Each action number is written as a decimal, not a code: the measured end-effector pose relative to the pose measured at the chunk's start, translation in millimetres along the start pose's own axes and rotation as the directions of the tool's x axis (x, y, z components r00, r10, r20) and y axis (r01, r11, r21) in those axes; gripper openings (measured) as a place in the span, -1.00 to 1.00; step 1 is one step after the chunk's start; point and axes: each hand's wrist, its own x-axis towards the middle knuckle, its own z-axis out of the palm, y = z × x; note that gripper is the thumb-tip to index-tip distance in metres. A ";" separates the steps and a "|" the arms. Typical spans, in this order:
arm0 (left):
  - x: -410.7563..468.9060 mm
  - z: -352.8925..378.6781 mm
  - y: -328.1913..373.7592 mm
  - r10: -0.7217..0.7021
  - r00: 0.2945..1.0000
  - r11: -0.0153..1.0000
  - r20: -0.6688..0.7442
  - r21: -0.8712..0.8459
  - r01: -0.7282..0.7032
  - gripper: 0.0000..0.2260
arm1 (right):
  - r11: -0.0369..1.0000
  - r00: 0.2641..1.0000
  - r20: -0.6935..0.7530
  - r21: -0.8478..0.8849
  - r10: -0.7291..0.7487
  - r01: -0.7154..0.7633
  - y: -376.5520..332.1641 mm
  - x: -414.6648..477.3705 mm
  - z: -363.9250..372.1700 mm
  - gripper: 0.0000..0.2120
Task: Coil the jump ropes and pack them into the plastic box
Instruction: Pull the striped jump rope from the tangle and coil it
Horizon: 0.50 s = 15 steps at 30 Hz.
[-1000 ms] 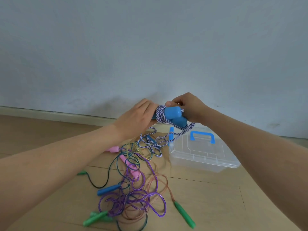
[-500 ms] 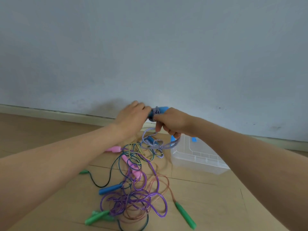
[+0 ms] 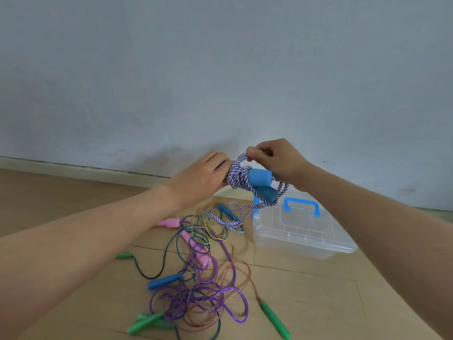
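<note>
Two blue handles (image 3: 260, 177) vanish into left hand (image 3: 198, 178); right hand (image 3: 275, 161) pinches rope (image 3: 237, 176).

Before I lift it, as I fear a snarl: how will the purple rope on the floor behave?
Probably floppy: the purple rope lies in loose loops. It likely drags neighbours along, since it crosses the orange rope. Its glossy tube may spring open.
</note>
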 end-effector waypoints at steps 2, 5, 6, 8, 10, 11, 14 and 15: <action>3.3 -4.7 -1.6 -0.113 0.993 0.991 -0.022 -0.071 0.111 -0.78 | 0.999 0.997 0.065 0.026 0.033 -0.034 1.7 -3.2 -7.1 -0.83; 14.8 -18.7 -3.7 -0.271 0.963 0.952 -0.003 -0.148 0.268 -0.78 | 0.994 0.991 0.125 -0.098 0.049 -0.037 -7.2 -9.3 -17.3 -0.80; 18.2 -24.4 -4.0 -0.285 0.958 0.948 0.017 -0.144 0.285 -0.78 | 0.990 0.991 0.121 -0.137 0.054 -0.037 -12.8 -9.9 -20.2 -0.78; 26.2 -38.4 -4.4 -0.305 0.952 0.940 0.036 -0.149 0.307 -0.75 | 0.991 0.993 0.113 -0.133 0.047 -0.032 -19.2 -7.7 -26.2 -0.74; 40.4 -55.0 -5.9 -0.375 0.926 0.905 0.043 -0.198 0.376 -0.73 | 0.996 0.995 0.087 0.065 0.057 -0.062 -25.0 -4.5 -29.9 -0.74; 49.7 -62.7 -7.2 -0.416 0.909 0.885 0.033 -0.215 0.413 -0.73 | 0.976 0.995 0.071 0.197 0.076 -0.088 -31.1 -4.8 -28.8 -0.83; 81.0 -77.0 -9.7 -0.459 0.888 0.881 -0.025 -0.143 0.452 -0.79 | 0.926 0.983 0.107 0.334 0.149 -0.177 -53.1 -1.7 -18.4 -0.59; 87.0 -76.5 -11.0 -0.444 0.896 0.893 -0.013 -0.085 0.441 -0.80 | 0.934 0.974 0.147 0.292 0.170 -0.207 -62.6 -0.8 -14.5 -0.54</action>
